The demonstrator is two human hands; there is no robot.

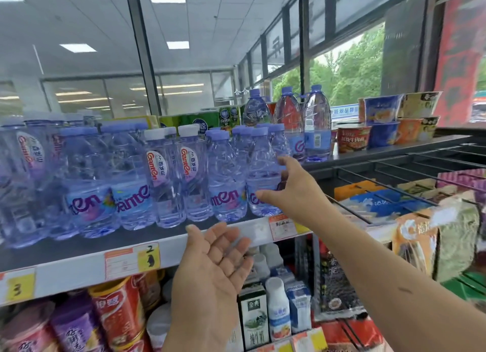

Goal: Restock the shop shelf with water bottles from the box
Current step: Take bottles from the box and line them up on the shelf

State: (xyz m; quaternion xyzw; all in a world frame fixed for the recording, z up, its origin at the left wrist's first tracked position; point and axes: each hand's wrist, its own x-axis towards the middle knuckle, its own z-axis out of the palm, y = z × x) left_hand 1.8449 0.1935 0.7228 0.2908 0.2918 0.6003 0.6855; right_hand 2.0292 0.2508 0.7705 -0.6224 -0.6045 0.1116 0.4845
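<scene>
Shop interior under white ceiling panels, with windows and green trees behind the shelving. Grey shop shelf (86,262) running across at chest height, price tags along its front lip, rows of purple-capped water bottles (105,178) standing upright on it.

Right hand (292,186) reaching in from the lower right, arm stretched across the frame. Thumb and fingers spread in a loose C around the end bottle (261,175), the rightmost of the front row. Thumb tip low against the bottle's label, upper fingers near its shoulder; not clamped shut, and cannot tell whether the palm touches the plastic. Bottle upright on the shelf, directly left of that hand, touching the neighbouring bottle on its far side.

Left hand (213,267) below and to the left of the right one, palm up and turned toward the camera, fingers relaxed and apart, holding nothing. Fingertips just beneath the shelf's front lip, with the front row of bottles above and beyond them.

Large water jugs (302,125) standing behind and above the right hand, at the back of the shelf. Stacked instant noodle cups (384,125) further to its right. Below the left hand, red cans (118,315) and milk cartons (265,317) on a lower shelf. Box not visible.
</scene>
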